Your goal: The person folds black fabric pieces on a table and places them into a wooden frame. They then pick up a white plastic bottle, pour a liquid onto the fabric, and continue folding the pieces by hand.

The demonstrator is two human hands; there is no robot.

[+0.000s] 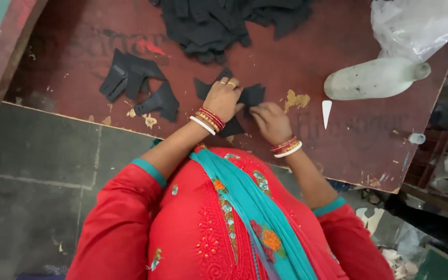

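Centre of the board, a flat black cut piece of fabric-like material (250,96) with an angular outline lies on the dark red-brown wooden tabletop (79,46), and both hands are on it. The left hand (224,97) presses down on the piece from above, fingers curled over its upper edge, 2 gold rings showing on them, red, gold and white bangles at the wrist. The right hand (270,120) sits just beside it, fingertips pinching the lower right edge of the same black piece; whether it truly grips or only touches, I cannot tell for sure. Bangles circle that wrist too.

Out to the left, well apart from the hands, lie 2 small stacks of similar black cut pieces (138,85), one overlapping the other. At the top edge, a larger loose heap of black pieces (219,23) is spread over the board. To the right, a pale, dusty glass bottle (372,79) lies on its side, neck pointing right, touching a crumpled clear plastic bag (416,23) above it. Just below the bottle rests a small white pointed sliver (326,111). Yellowish chipped patches (296,99) mark the tabletop near the right hand. A grey concrete floor (32,171) shows beneath the table edge.
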